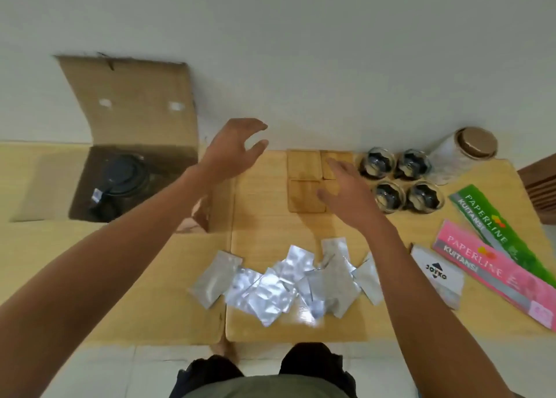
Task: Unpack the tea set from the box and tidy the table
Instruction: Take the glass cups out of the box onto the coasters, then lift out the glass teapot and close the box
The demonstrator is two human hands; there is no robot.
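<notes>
An open cardboard box [129, 109] stands at the back left, its flap leaning on the wall. Inside lies a dark glass teapot [123, 178]. My left hand [231, 151] hovers to the right of the box with fingers spread and nothing in it. My right hand [346, 193] hangs open over several wooden coasters [304, 169] at the back middle. Several glass cups [400, 181] with black packing inside stand to the right of the coasters. A spread of silver foil sachets [288, 280] lies near the front edge.
A glass jar with a cork lid [463, 151] lies at the back right. Green [493, 226] and pink [493, 265] receipt books and a white Joyko packet [439, 277] sit at the right. The wooden table [150, 292] meets a white wall behind.
</notes>
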